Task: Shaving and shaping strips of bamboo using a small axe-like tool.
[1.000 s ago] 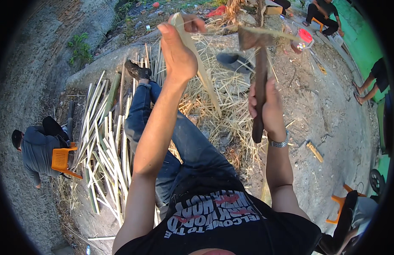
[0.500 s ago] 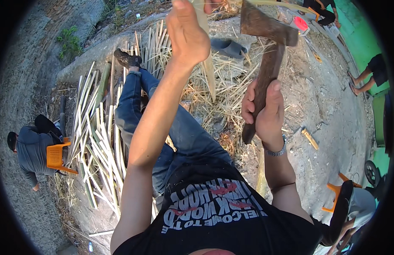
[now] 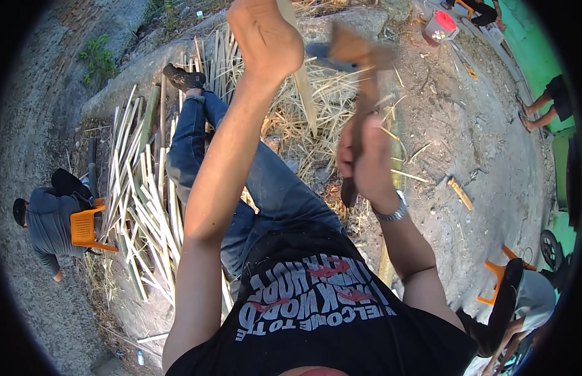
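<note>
My left hand [image 3: 266, 37] is raised at the top of the view, closed around the upper end of a pale bamboo strip [image 3: 303, 88] that stands upright and reaches down to the straw-strewn ground. My right hand [image 3: 366, 160] grips the wooden handle of a hatchet [image 3: 360, 59], whose blurred brown head sits just right of the strip. My legs in blue jeans [image 3: 197, 144] stretch out toward the left, ending in a dark shoe [image 3: 181, 78].
A heap of split bamboo strips [image 3: 140, 194] lies left of my legs. A person in grey sits on an orange stool [image 3: 84, 229] at far left. Another orange stool [image 3: 501, 276] and a person are at lower right. A red bucket [image 3: 443, 26] stands at top right.
The hatchet has come down and left toward the strip and is now blurred. My left hand with the strip rose toward the top edge. The view shifted slightly.
</note>
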Available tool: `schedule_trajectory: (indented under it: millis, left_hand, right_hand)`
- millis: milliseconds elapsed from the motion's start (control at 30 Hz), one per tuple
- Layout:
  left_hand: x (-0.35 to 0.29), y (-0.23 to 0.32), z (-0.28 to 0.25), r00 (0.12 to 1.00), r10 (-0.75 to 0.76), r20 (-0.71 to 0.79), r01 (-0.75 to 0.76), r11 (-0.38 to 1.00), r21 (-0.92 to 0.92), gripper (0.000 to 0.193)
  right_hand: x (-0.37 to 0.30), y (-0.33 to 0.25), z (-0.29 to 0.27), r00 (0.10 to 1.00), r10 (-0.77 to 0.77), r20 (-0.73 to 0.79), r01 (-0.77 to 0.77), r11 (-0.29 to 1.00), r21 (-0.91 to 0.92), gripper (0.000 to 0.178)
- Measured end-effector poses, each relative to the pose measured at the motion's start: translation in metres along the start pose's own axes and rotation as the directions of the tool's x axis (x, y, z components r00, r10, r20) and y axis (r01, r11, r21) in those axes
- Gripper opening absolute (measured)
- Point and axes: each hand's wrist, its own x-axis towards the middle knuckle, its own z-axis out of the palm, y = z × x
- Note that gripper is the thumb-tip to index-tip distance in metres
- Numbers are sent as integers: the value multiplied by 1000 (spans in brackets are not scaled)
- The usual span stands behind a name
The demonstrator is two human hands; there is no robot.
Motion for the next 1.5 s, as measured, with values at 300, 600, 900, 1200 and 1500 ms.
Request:
schedule_trajectory:
  millis: [300,600,900,1200,1500]
  left_hand:
    - [-12,19,-1,958,-287,-3,284,949,-136,89]
    - [-7,-15,-15,967,-252,-32,238,943,-231,84]
    - [-7,18,8,983,-173,-68,164,979,-121,86]
    - [-5,22,6,982,-176,-72,150,950,-274,84]
    - [-4,-20,-11,999,0,-43,-7,985,-171,77]
  right_hand:
    - [13,-10,-8,993,116,-16,-117,990,-82,63]
    - [18,62,-37,792,610,0,-610,792,-16,64]
    - [2,-25,4,995,77,61,-73,995,-74,62]
    - [4,-35,-23,933,357,-49,-359,933,-28,66]
    - [5,30,-29,754,657,-9,-652,745,-142,66]
